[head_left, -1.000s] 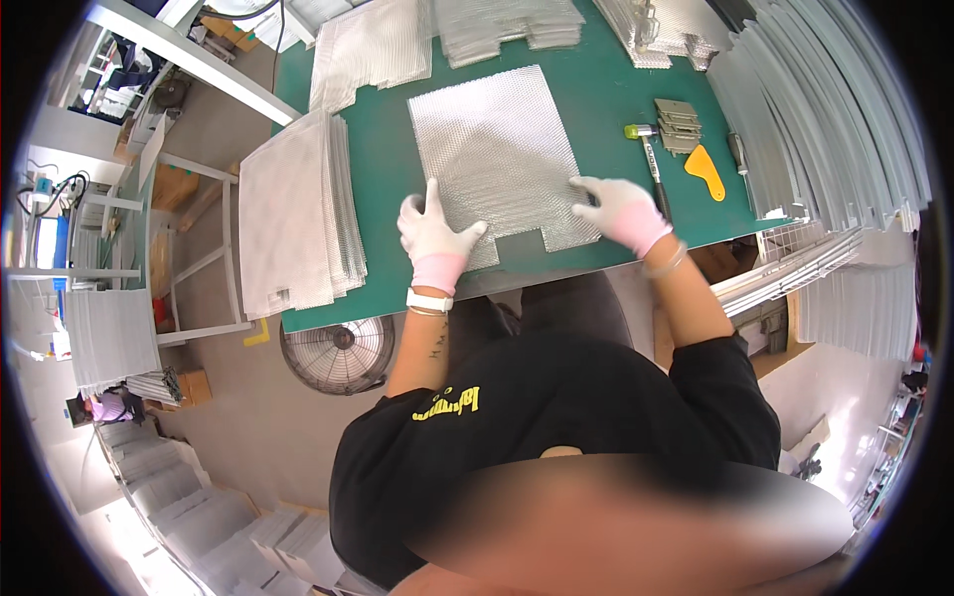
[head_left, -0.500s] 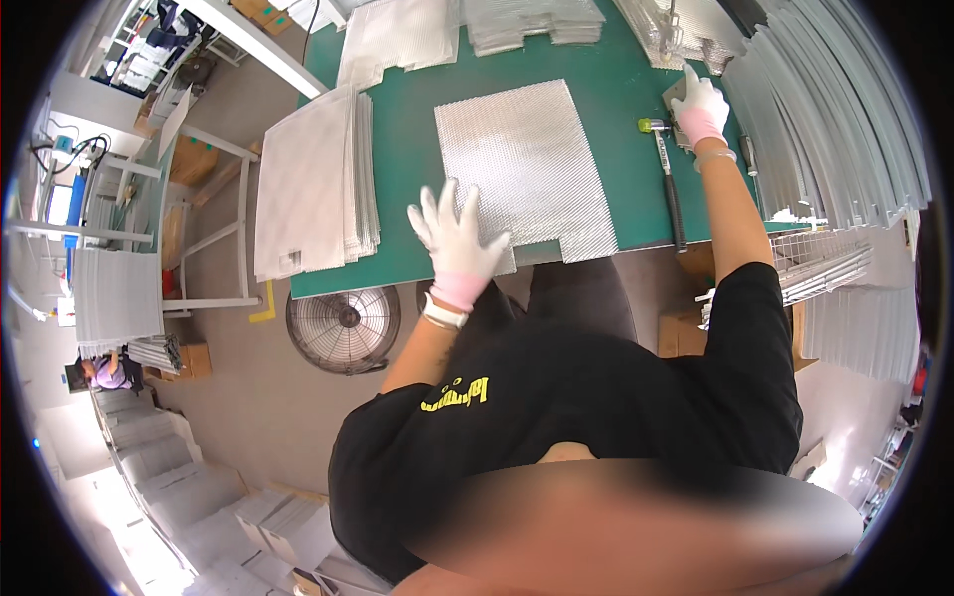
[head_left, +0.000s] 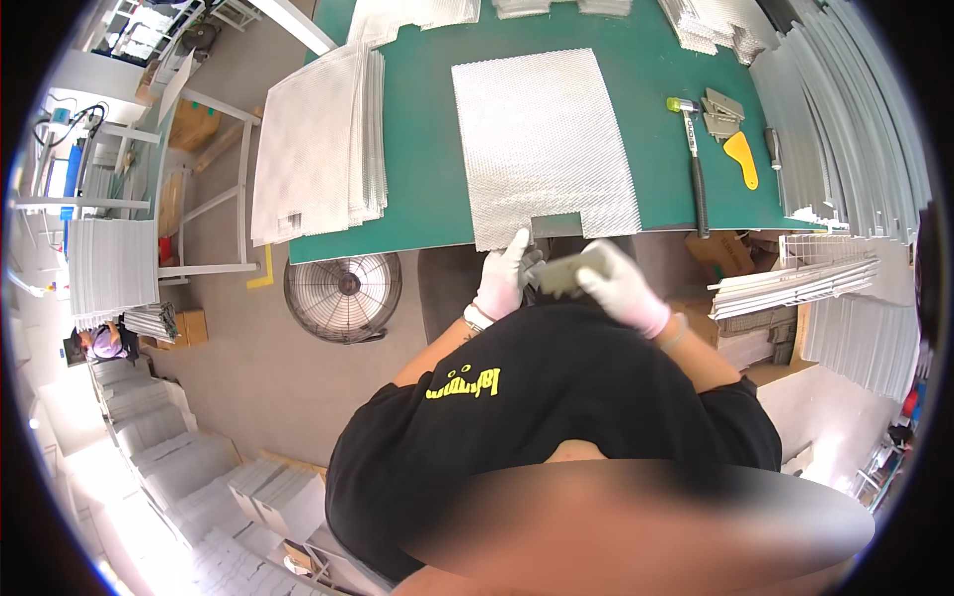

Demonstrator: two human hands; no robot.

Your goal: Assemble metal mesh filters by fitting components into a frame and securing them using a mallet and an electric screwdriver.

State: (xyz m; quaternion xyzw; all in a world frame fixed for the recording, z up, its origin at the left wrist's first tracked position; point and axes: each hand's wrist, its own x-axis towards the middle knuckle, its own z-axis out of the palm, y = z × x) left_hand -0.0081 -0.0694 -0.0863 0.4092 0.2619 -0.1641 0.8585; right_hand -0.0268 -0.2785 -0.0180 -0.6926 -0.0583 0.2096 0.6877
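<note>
Fingers of the right hand (head_left: 620, 287) pinch a small grey plate (head_left: 561, 276), thumb side toward the body; grip looks like one end only. Left hand (head_left: 500, 285) is right by the sheet's near-left tab, one finger pointing up beside the notch; can't tell if it touches the tab or the plate, too blurred and overlapped. Sheet (head_left: 547, 139) is flat on the green table (head_left: 417, 129), notch facing the body, near edge at or slightly past the table's front edge. Risks, my read: plate is held out over the gap in front of the table, so a loose pinch through slick gloves could drop it to the floor. Sheet's tabs look thin; a knock from plate or wrist could bend one. Nothing visible weighs the sheet down, so a bump or drag at the near edge could skew it. Hammer (head_left: 696, 164) handle reaches the front edge on the right; a wide right elbow could catch it. Spare plates (head_left: 722, 112), scraper (head_left: 740, 159) and screwdriver (head_left: 773, 149) sit farther back, less exposed. Pose: both elbows bent, forearms angled inward, hands close together low in front of the torso, right palm turned down-ish, left hand pointing away from the body.
</note>
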